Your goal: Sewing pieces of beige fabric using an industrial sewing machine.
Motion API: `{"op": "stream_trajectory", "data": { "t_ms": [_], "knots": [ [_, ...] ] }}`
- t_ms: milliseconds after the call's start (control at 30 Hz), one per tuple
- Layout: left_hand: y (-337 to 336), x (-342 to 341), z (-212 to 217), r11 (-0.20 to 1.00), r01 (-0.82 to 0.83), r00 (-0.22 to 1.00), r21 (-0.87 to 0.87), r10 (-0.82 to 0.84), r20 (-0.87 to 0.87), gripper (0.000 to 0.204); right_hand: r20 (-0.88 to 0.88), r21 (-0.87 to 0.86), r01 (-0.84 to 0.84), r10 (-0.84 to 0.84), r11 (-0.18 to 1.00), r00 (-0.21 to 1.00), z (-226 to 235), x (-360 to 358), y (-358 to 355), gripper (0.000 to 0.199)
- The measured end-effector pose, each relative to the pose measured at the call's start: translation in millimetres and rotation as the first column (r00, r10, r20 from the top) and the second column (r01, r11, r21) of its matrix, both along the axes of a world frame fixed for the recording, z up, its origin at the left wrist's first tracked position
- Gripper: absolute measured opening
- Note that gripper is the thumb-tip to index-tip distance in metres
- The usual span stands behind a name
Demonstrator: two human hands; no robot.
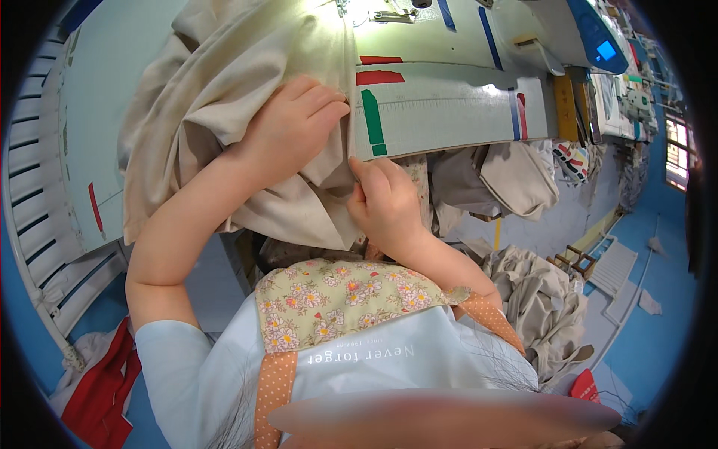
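A large piece of beige cloth (217, 82) lies in folds over the left part of the sewing table, its straight right edge running up to the lit presser foot (342, 7) of a sewing machine. My left hand (303, 123) is on top of the cloth with its fingers bent and closed at that edge. Nearer to me, my right hand (389, 198) pinches the same edge between thumb and forefinger, just off the table's front. Part of the cloth hangs down toward my lap.
The machine bed (456, 105) has a ruler scale and red, green and blue tape strips. At its right stands the machine head (598, 45) with a small lit screen. Beige cloth pieces (516, 179) hang below the table; a pile (538, 299) lies at right. A white slatted rack (30, 172) borders the left.
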State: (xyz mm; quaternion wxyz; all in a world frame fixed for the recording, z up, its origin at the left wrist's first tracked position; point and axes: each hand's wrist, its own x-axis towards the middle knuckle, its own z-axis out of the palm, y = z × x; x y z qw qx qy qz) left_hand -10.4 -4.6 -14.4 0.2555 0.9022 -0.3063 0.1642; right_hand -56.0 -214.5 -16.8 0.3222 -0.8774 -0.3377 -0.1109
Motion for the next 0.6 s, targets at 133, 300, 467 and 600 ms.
{"op": "stream_trajectory", "data": {
  "t_ms": [133, 300, 467, 600],
  "knots": [
    [0.4, -0.9, -1.0, 0.994, -0.029, 0.999, -0.103, 0.025, -0.034, 0.038, 0.024, -0.039, -0.027, 0.028, 0.999, 0.999, 2.7, 1.0, 0.2, 0.043],
    [0.8, -1.9, -2.7, 0.994, -0.016, 1.000, -0.106, 0.013, -0.025, 0.037, -0.025, -0.029, -0.051, 0.051, 0.998, 0.998, 6.5, 2.5, -1.4, 0.044],
    [0.4, -3.2, -3.1, 0.998, -0.015, 1.000, -0.058, 0.016, 0.015, 0.033, -0.161, -0.032, -0.184, 0.177, 0.982, 0.971, 18.8, 30.2, -12.1, 0.034],
    [-2.4, -4.1, 1.5, 1.000, -0.008, 0.993, 0.012, 0.007, 0.117, 0.022, -0.114, 0.078, -0.185, 0.193, 0.980, 0.975, 20.9, 68.9, -11.8, 0.034]
  ]
}}
